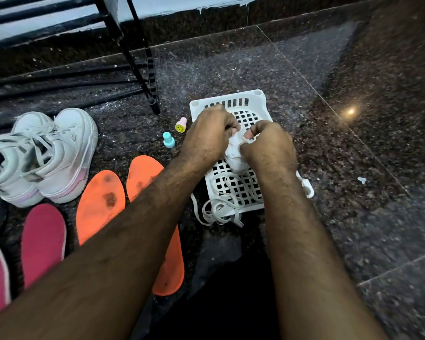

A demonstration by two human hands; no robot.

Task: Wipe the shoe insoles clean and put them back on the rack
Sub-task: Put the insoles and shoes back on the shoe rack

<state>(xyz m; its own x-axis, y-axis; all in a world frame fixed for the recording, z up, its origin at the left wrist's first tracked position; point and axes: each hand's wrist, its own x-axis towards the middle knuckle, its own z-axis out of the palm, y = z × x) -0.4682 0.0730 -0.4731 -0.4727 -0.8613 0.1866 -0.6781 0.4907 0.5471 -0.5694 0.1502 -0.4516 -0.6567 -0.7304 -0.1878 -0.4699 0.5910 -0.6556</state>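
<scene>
While both hands (241,141) clutch a white cloth (234,153), orange insoles (101,202) lie leftward (stained).

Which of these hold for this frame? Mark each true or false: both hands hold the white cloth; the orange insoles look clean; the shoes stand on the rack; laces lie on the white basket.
1. Both the left hand and right hand grip the white cloth. True.
2. The orange insoles look clean. False: dark stains show on them.
3. The white shoes stand on the rack. False: they stand on the floor.
4. White laces lie on the white basket. True.
</scene>
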